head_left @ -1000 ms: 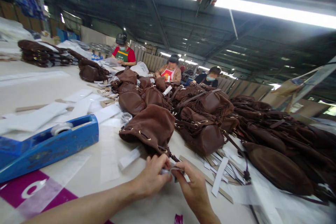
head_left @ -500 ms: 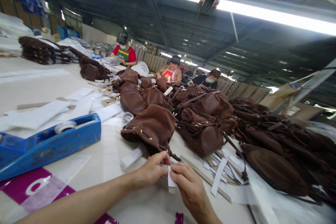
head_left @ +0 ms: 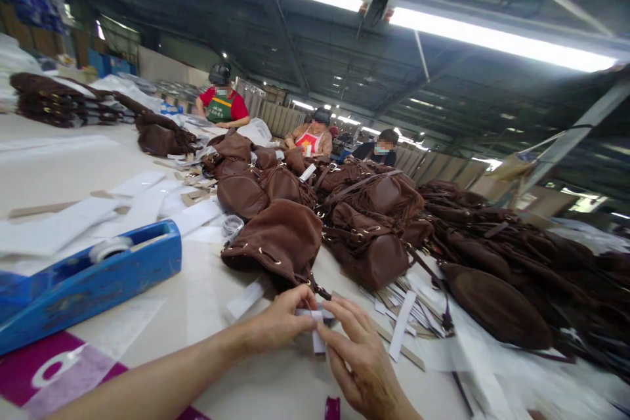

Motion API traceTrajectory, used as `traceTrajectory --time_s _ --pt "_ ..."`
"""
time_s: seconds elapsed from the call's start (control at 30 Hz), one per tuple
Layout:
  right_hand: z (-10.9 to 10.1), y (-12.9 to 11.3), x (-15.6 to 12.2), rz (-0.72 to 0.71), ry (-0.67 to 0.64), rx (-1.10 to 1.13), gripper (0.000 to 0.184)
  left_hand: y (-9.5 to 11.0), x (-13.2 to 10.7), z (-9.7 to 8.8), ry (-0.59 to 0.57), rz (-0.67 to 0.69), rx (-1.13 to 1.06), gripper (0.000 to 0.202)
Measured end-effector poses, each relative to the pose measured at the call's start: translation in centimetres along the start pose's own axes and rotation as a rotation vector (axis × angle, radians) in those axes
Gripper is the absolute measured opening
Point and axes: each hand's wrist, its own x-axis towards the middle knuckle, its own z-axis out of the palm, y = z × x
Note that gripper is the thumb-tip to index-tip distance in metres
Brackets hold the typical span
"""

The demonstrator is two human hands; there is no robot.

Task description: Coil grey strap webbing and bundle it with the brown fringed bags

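Note:
Low in the middle, my left hand (head_left: 283, 319) pinches a white paper strip (head_left: 317, 336) between thumb and fingertips. My right hand (head_left: 355, 351) meets it from the right, its thumb and fingertips around the same strip, the other fingers stretched out. One part of the strip hangs down; another runs across between the hands, close to the end of a dark strap. Just beyond lies a brown drawstring bag (head_left: 278, 239) with brass eyelets. What the fingertips cover is hidden.
A blue tape dispenser (head_left: 93, 282) stands at left, on a purple printed sheet (head_left: 29, 367). Brown bags (head_left: 374, 200) are heaped at centre and right. White paper pieces (head_left: 73, 226) and cut strips (head_left: 402, 325) lie scattered. Several co-workers (head_left: 224, 105) are across the table.
My right fingers have spread and shifted slightly up along the strip; part of it now runs crosswise between my hands. My left hand keeps its pinch. The view has turned slightly right.

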Motion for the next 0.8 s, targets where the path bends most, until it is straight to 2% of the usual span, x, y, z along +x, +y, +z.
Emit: traceTrajectory --time_s 0.1,0.17,0.23,0.3,0.4,0.53,0.63,0.8 --pt "0.1 -1.1 -0.5 0.245 0.218 -0.064 0.027 -0.3 0.2 0.7 0.118 0.002 -0.073 0.017" --pt "0.6 -1.7 -0.8 0.488 0.3 0.04 0.015 -0.3 0.2 1.1 0.16 0.005 -0.1 0.017" --pt "1.2 -2.1 -1.0 0.739 0.264 0.237 0.021 -0.4 0.1 1.3 0.182 0.007 -0.091 0.017" --pt "1.7 -2.3 -0.9 0.899 0.174 0.454 0.027 -0.4 0.0 1.4 0.198 0.013 -0.072 0.017" --pt "2.3 -2.4 -0.5 0.951 0.124 0.678 0.028 -0.5 -0.1 1.6 0.215 0.033 -0.079 0.019" --pt "2.9 -2.8 0.4 1.019 0.201 0.782 0.028 -0.7 -0.1 1.7 0.175 -0.008 -0.167 0.025" --pt "3.2 -3.1 0.9 1.1 0.206 0.849 0.028 -0.8 -0.3 1.6 0.135 -0.045 -0.218 0.028" --pt "3.0 -3.0 1.3 1.107 0.321 0.712 0.019 -1.2 -0.5 1.7 0.17 -0.007 -0.136 0.027"
